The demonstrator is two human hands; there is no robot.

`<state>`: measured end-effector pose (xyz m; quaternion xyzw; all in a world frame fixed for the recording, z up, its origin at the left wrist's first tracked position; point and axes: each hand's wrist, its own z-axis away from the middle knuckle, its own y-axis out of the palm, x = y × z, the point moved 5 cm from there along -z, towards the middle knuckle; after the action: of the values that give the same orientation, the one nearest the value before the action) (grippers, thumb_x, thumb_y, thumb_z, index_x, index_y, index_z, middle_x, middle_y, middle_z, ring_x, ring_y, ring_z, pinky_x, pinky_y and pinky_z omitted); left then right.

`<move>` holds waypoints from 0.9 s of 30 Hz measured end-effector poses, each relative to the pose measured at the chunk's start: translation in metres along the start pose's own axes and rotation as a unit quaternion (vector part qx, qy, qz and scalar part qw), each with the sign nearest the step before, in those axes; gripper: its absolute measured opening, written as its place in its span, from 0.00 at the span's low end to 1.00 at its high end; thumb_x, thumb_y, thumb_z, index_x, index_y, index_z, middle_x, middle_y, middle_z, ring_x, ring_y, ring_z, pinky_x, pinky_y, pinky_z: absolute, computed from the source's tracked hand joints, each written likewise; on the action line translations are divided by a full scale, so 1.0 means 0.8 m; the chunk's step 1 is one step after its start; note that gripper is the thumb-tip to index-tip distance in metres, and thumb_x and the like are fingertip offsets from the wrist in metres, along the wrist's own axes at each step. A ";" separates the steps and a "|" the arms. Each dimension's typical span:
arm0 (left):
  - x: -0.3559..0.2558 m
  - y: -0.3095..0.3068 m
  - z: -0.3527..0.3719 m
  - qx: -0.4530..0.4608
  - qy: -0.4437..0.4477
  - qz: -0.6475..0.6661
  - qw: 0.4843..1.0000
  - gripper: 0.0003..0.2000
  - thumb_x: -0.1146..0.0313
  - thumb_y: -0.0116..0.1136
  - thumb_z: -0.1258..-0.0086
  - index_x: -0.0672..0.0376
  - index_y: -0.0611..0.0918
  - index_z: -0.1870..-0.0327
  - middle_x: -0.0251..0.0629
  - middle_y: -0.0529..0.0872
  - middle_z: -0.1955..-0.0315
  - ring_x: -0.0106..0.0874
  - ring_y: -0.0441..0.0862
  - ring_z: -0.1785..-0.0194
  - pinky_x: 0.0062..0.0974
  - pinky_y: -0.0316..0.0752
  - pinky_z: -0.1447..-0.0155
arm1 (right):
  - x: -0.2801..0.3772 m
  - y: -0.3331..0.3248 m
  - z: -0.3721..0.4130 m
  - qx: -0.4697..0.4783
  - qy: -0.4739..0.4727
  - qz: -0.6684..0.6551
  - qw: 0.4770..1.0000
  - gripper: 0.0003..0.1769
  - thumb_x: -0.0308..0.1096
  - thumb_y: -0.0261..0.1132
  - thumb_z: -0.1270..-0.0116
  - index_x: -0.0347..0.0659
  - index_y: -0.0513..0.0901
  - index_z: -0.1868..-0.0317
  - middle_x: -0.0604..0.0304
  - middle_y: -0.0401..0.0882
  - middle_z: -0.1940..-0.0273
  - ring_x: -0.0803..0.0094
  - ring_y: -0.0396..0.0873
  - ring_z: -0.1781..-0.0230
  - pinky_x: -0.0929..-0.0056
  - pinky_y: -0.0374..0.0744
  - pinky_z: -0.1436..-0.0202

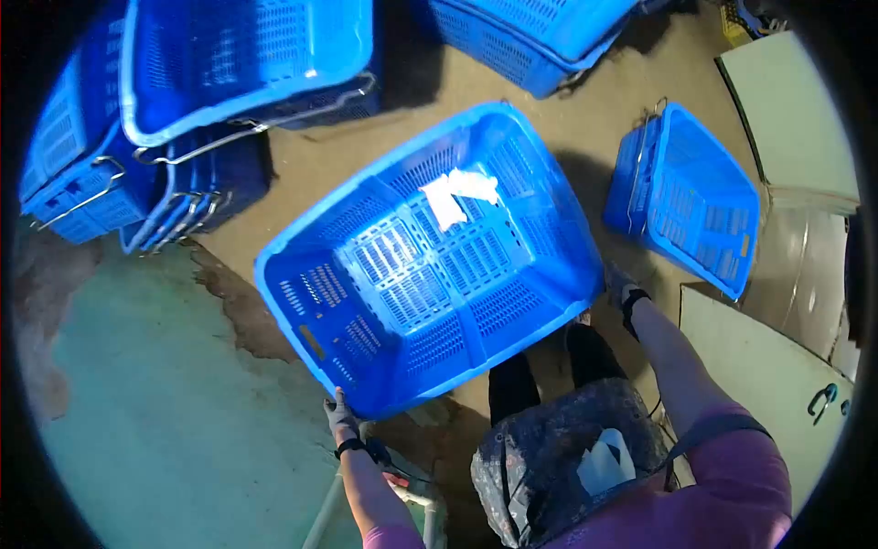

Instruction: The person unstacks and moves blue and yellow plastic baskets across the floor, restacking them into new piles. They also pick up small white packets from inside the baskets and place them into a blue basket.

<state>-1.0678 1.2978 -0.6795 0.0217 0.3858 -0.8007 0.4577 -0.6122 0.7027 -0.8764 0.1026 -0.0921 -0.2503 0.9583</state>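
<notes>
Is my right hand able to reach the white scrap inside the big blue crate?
Probably yes: the right hand holds the rim of the open crate, and nothing covers the white scrap.

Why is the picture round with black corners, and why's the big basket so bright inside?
Head view: a fisheye lens bends everything into a circle, leaving black corners; light hits the big blue basket hardest, so the white scrap inside glares; the stacked baskets at upper left look dimmer.
</notes>
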 end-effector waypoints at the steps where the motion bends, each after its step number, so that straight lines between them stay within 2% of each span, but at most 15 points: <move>1: 0.008 0.004 -0.013 0.014 0.029 -0.051 0.998 0.32 0.50 0.61 0.45 0.60 0.67 0.43 0.45 0.74 0.52 0.35 0.72 0.51 0.36 0.70 0.54 | -0.019 0.036 0.056 -0.036 0.006 0.124 0.992 0.18 0.43 0.44 0.32 0.44 0.72 0.49 0.60 0.73 0.51 0.65 0.71 0.52 0.64 0.69 0.45; 3: 0.013 0.021 -0.026 0.045 0.092 -0.139 0.985 0.27 0.51 0.60 0.43 0.64 0.73 0.51 0.42 0.79 0.63 0.33 0.77 0.65 0.33 0.72 0.66 | -0.040 0.056 0.098 -0.080 0.024 0.238 0.968 0.17 0.42 0.44 0.32 0.47 0.71 0.49 0.60 0.73 0.50 0.64 0.71 0.50 0.61 0.67 0.43; 5: 0.018 0.022 -0.045 0.028 0.113 -0.138 0.984 0.20 0.60 0.63 0.44 0.65 0.76 0.57 0.36 0.80 0.69 0.28 0.75 0.71 0.29 0.71 0.67 | -0.031 0.021 0.050 0.106 -0.053 0.292 0.949 0.16 0.42 0.48 0.34 0.47 0.72 0.51 0.57 0.76 0.54 0.63 0.74 0.56 0.60 0.74 0.52; 8: -0.004 0.033 -0.009 0.050 0.168 -0.067 0.982 0.18 0.65 0.61 0.43 0.65 0.75 0.56 0.36 0.80 0.68 0.28 0.75 0.70 0.27 0.71 0.66 | 0.018 -0.119 -0.066 0.083 -0.216 0.643 0.730 0.11 0.40 0.54 0.36 0.47 0.74 0.56 0.57 0.77 0.61 0.64 0.76 0.64 0.66 0.76 0.58; 9: -0.004 0.029 -0.012 0.034 0.179 -0.060 0.981 0.17 0.69 0.61 0.44 0.64 0.74 0.55 0.36 0.80 0.68 0.28 0.76 0.69 0.26 0.71 0.65 | 0.012 -0.071 -0.021 -0.003 -0.161 0.472 0.867 0.10 0.39 0.54 0.37 0.47 0.75 0.58 0.58 0.76 0.64 0.66 0.75 0.67 0.66 0.76 0.60; 10: -0.006 0.025 -0.016 0.018 0.192 -0.052 0.980 0.16 0.73 0.60 0.45 0.62 0.74 0.54 0.36 0.80 0.68 0.27 0.76 0.69 0.25 0.72 0.64 | 0.001 -0.021 0.020 -0.073 -0.129 0.268 0.952 0.09 0.38 0.55 0.37 0.48 0.75 0.59 0.59 0.75 0.66 0.67 0.74 0.69 0.66 0.76 0.61; 11: -0.007 0.023 -0.018 0.017 0.198 -0.051 0.979 0.16 0.73 0.60 0.45 0.62 0.74 0.54 0.36 0.80 0.68 0.27 0.76 0.69 0.25 0.72 0.64 | -0.003 0.025 0.062 -0.127 -0.125 0.133 0.975 0.07 0.38 0.56 0.38 0.48 0.75 0.60 0.60 0.74 0.69 0.69 0.73 0.72 0.67 0.76 0.63; 15: -0.017 0.029 0.000 0.036 0.219 -0.027 0.975 0.17 0.77 0.59 0.47 0.62 0.74 0.54 0.35 0.80 0.67 0.26 0.77 0.68 0.24 0.72 0.63 | 0.023 0.099 0.169 -0.174 -0.161 0.009 0.971 0.04 0.35 0.59 0.39 0.48 0.75 0.64 0.64 0.70 0.76 0.74 0.70 0.80 0.67 0.76 0.68; 19: -0.026 0.029 0.025 0.090 0.247 0.013 0.965 0.17 0.76 0.60 0.47 0.64 0.74 0.55 0.37 0.80 0.67 0.27 0.77 0.67 0.24 0.72 0.62 | 0.088 0.118 0.189 -0.033 -0.319 0.202 0.925 0.10 0.36 0.60 0.40 0.45 0.74 0.59 0.67 0.71 0.72 0.78 0.67 0.80 0.76 0.72 0.72; 20: -0.027 0.032 0.024 0.074 0.223 -0.016 0.972 0.17 0.75 0.61 0.47 0.64 0.74 0.54 0.37 0.80 0.67 0.27 0.77 0.67 0.24 0.72 0.62 | 0.087 0.166 0.220 0.000 -0.334 0.288 0.897 0.10 0.36 0.61 0.41 0.42 0.75 0.60 0.68 0.73 0.69 0.79 0.68 0.78 0.78 0.72 0.69; 21: -0.030 0.025 0.023 0.056 0.200 -0.044 0.977 0.18 0.74 0.61 0.47 0.64 0.74 0.54 0.38 0.80 0.66 0.27 0.77 0.67 0.24 0.72 0.62 | 0.107 0.174 0.219 -0.012 -0.348 0.520 0.780 0.13 0.36 0.61 0.41 0.40 0.75 0.57 0.67 0.75 0.67 0.81 0.69 0.75 0.81 0.71 0.68; 23: -0.015 0.015 -0.010 0.005 0.178 -0.054 0.983 0.18 0.71 0.63 0.48 0.64 0.75 0.56 0.38 0.81 0.67 0.26 0.77 0.69 0.24 0.72 0.63 | 0.098 0.251 0.256 0.063 -0.249 0.601 0.757 0.16 0.37 0.58 0.38 0.36 0.75 0.53 0.59 0.78 0.58 0.75 0.75 0.64 0.76 0.74 0.65; 25: -0.032 0.024 0.010 0.058 0.183 -0.026 0.981 0.16 0.64 0.65 0.47 0.61 0.78 0.60 0.35 0.81 0.70 0.26 0.76 0.69 0.23 0.71 0.63 | 0.121 0.235 0.214 0.049 -0.256 0.664 0.701 0.16 0.38 0.58 0.38 0.36 0.75 0.54 0.62 0.78 0.62 0.77 0.75 0.67 0.78 0.74 0.67; 26: -0.029 0.022 0.001 0.080 0.169 -0.059 0.981 0.17 0.59 0.60 0.43 0.60 0.76 0.57 0.35 0.81 0.68 0.26 0.76 0.67 0.24 0.71 0.61 | 0.119 0.226 0.196 0.020 -0.259 0.721 0.642 0.16 0.39 0.59 0.38 0.36 0.76 0.55 0.64 0.78 0.65 0.78 0.74 0.69 0.79 0.74 0.68; 27: -0.023 0.015 -0.008 0.103 0.153 -0.094 0.978 0.19 0.54 0.55 0.38 0.59 0.75 0.55 0.34 0.80 0.65 0.27 0.76 0.64 0.25 0.71 0.59 | 0.102 0.232 0.195 0.025 -0.247 0.727 0.641 0.16 0.39 0.59 0.38 0.36 0.76 0.55 0.64 0.78 0.65 0.78 0.74 0.69 0.79 0.74 0.68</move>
<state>-1.0501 1.3113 -0.6842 0.1548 0.3673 -0.8626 0.3114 -0.4922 0.7973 -0.6714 -0.0387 -0.3767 0.5130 0.7703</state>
